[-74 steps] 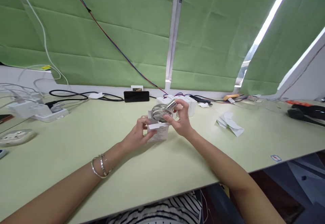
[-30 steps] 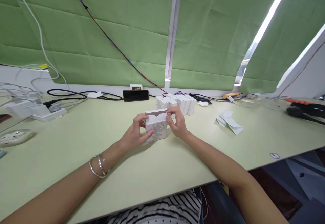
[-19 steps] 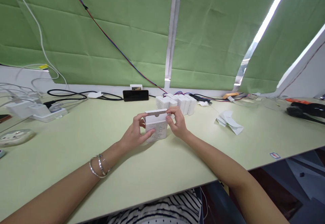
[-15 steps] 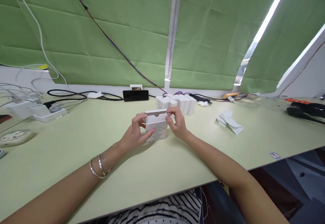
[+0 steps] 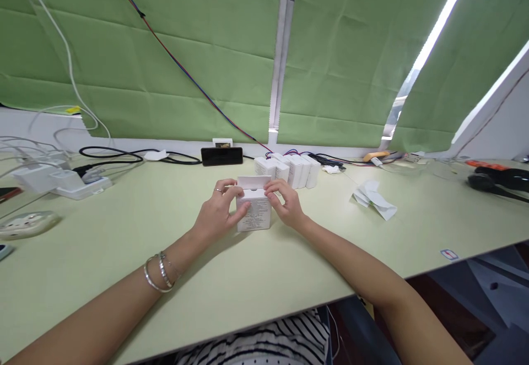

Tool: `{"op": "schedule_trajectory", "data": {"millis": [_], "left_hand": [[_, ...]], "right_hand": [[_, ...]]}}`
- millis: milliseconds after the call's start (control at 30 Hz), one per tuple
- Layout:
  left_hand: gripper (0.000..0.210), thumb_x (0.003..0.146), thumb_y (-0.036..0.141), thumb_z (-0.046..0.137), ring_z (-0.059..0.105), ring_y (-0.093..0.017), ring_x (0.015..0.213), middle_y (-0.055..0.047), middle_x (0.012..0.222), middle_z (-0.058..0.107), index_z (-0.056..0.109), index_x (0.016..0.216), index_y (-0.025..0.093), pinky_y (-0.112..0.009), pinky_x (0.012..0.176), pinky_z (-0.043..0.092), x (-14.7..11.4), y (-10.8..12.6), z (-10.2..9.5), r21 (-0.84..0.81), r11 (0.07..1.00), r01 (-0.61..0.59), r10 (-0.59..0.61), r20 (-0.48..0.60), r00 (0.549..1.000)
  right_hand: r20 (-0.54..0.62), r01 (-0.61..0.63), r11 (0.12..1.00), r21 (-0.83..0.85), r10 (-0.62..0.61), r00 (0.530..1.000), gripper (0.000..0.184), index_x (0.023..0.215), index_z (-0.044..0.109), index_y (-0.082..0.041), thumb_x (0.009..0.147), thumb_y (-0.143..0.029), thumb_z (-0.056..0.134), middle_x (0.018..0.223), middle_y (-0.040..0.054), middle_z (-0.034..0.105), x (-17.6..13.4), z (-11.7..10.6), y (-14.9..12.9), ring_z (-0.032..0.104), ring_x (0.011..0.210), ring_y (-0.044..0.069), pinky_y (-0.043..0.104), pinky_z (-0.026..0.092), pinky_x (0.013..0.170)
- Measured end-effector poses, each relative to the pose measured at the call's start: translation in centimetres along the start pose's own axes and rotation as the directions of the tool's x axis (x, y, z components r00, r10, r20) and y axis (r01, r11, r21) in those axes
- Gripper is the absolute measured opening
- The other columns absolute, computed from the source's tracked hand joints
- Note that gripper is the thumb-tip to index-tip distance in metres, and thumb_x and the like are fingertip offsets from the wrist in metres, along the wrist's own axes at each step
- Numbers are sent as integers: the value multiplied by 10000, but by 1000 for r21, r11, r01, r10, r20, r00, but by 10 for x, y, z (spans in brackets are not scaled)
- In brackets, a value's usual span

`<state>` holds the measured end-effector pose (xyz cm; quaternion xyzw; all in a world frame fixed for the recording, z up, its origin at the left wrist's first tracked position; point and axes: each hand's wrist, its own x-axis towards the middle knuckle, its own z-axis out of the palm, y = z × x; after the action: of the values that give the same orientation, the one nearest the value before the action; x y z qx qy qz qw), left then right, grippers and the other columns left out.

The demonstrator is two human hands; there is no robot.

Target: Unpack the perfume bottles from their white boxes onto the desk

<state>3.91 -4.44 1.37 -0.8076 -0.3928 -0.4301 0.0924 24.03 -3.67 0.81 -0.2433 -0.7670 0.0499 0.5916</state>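
A small white cardboard box (image 5: 254,216) with fine grey print stands upright on the table in front of me. Its top flap (image 5: 253,182) is raised at the back. My left hand (image 5: 221,205) grips the box's left side, thumb on the printed front and fingers at the upper left edge. At the upper right corner, my right hand (image 5: 286,202) has its fingers and thumb closed on the box's edge near the flap. What lies inside the box is hidden from view.
Several similar white boxes (image 5: 295,169) stand close behind. A black phone (image 5: 222,156) leans near the wall. Crumpled white paper (image 5: 374,198) lies to the right. Chargers and a power strip (image 5: 82,187) with cables sit at the left, and a black object (image 5: 498,179) at far right.
The flap has tilted from facing forward to standing up behind the opening. Both hands have shifted slightly at the box's top, the right fingers moving inward along its edge.
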Motion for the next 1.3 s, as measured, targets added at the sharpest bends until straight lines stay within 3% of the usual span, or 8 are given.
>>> {"op": "schedule_trajectory", "data": {"millis": [133, 200, 300, 433, 600, 800, 1033, 1300], "left_hand": [[127, 837, 311, 540, 527, -222, 999, -93, 1124, 421, 509, 902, 206, -345, 704, 523, 0, -3, 4, -45, 993, -113, 107, -116, 987], [164, 840, 274, 547, 524, -219, 977, -77, 1034, 472, 482, 981, 219, -377, 765, 509, 0, -4, 6, -36, 981, -190, 182, -152, 971], [286, 838, 262, 561, 537, -216, 926, -54, 954, 530, 415, 1082, 233, -413, 801, 479, -2, -7, 9, -6, 966, -259, 254, -191, 948], [353, 824, 328, 572, 553, -219, 934, -50, 930, 535, 376, 1099, 225, -436, 829, 459, -3, -9, 11, -124, 985, -121, 85, -260, 962], [279, 849, 298, 546, 591, -153, 771, 24, 752, 536, 400, 1073, 221, -393, 830, 472, -1, -4, 7, -385, 923, 18, -129, -265, 956], [261, 844, 346, 545, 595, -182, 804, -4, 761, 619, 510, 1064, 210, -294, 628, 469, -1, 1, 0, -262, 955, 141, -200, -214, 956], [124, 878, 242, 500, 603, -163, 741, -9, 762, 665, 619, 858, 215, -338, 754, 460, 4, 1, -3, -129, 983, -127, 91, -254, 963], [146, 889, 210, 481, 593, -160, 735, -17, 761, 654, 627, 878, 207, -319, 738, 461, 5, -2, -3, -68, 981, -184, 164, -235, 958]], "right_hand": [[-104, -87, 994, 71, 94, 990, 240, 1039, 492, -211, 833, -324, 539, 1096, 107, 473, -2, 5, 4, 557, 903, 180, 344, 512, 761], [-82, -90, 991, 102, 98, 992, 344, 1157, 437, -223, 844, -332, 530, 1111, 104, 488, -3, 6, 5, 568, 852, 160, 330, 516, 745], [-27, -46, 997, 66, 48, 999, 232, 1076, 511, -219, 879, -340, 495, 960, 68, 582, -1, 4, 1, 570, 829, 164, 325, 498, 740], [-23, -35, 997, 62, 37, 999, 191, 870, 552, -210, 905, -367, 448, 856, 55, 618, 1, 2, -4, 581, 831, 174, 330, 482, 741], [-25, -17, 998, 55, 18, 1000, 162, 819, 547, -209, 894, -318, 453, 823, 49, 626, 2, 2, -5, 591, 813, 171, 331, 480, 734], [-11, -4, 1000, 20, 4, 1000, 168, 816, 547, -208, 904, -302, 438, 782, 44, 627, 4, 0, -4, 594, 775, 160, 314, 489, 701], [3, 81, 997, -5, -81, 997, 155, 812, 542, -208, 904, -276, 439, 778, 43, 627, 5, -2, -5, 591, 770, 166, 318, 489, 684], [67, 114, 993, -41, -111, 992, 175, 891, 576, -220, 919, -238, 404, 849, 58, 600, 3, -3, -1, 579, 826, 177, 338, 504, 718]]}}
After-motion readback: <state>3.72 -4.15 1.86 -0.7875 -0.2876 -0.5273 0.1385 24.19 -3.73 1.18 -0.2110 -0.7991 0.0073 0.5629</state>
